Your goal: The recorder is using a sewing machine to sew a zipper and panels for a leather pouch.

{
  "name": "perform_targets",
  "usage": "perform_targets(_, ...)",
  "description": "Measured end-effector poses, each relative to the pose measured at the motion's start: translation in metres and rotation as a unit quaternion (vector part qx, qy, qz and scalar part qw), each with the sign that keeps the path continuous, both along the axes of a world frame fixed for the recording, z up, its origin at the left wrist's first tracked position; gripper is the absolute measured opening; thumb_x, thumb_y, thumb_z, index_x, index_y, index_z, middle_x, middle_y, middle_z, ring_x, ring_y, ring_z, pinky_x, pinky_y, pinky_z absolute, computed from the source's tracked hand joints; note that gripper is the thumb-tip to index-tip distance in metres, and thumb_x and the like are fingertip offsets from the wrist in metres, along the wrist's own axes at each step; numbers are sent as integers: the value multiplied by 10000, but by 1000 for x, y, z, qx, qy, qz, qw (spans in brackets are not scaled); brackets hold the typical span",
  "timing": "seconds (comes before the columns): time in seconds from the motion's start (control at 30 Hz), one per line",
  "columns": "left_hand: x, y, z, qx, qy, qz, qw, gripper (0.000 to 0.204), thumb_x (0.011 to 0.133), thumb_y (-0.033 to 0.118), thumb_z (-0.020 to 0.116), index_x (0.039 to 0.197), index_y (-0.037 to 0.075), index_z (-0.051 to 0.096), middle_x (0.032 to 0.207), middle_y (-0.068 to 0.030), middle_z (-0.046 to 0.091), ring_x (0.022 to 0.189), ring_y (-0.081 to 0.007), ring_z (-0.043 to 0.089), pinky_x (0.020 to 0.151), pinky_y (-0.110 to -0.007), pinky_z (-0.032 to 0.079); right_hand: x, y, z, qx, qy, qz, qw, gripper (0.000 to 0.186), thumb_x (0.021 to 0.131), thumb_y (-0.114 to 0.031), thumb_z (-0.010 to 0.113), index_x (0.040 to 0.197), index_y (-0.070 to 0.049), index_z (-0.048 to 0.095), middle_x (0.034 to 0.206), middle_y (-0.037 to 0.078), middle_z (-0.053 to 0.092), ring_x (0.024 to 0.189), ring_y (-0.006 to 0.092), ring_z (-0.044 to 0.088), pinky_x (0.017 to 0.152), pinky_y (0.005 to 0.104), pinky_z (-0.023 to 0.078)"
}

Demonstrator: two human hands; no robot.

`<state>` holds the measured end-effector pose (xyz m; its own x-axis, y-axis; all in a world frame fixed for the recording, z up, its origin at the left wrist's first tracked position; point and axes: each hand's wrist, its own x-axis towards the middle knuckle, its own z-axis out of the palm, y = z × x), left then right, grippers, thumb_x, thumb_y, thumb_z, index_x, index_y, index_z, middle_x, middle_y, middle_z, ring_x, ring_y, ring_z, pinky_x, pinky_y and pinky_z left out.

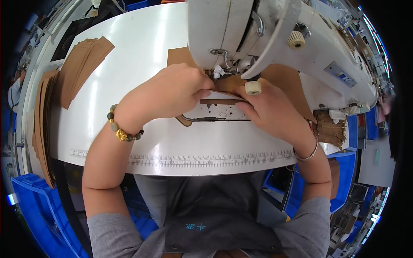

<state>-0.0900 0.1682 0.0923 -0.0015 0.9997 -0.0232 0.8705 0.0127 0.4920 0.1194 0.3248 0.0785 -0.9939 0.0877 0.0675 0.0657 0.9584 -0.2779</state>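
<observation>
A white sewing machine [275, 51] stands over the table, its needle area just beyond my fingers. Under it lies a brown leather-like piece [284, 81], spreading out on both sides. My left hand [178, 90] is closed on the piece's near edge, left of the needle area, with thumb and fingers pinched. On the other side my right hand [269, 105] pinches the same edge, thumb toward me. Between the hands the edge is lifted a little above the metal bed plate [215, 112]. The fingertips and the needle are partly hidden.
Brown flat pieces lie fanned at the far left [86, 64], with a second stack [43, 124] over the left table edge. Small brown strips [330, 131] lie at the right. A printed ruler [185, 162] runs along the front edge. Blue bins [38, 206] stand below.
</observation>
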Motion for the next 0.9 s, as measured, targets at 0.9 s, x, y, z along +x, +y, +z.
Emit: perform_targets(0.9,-41,-9,-78,106,134,75,982,396,964,311,695,1317,132,676,1312,-91,670,1341,-300,520,1109,-641,397,-12,-18,-37,-72,84,-53,992,282,975,-200,685,1224,-74,723,1238,93,703,1052,359,627,940,463,496)
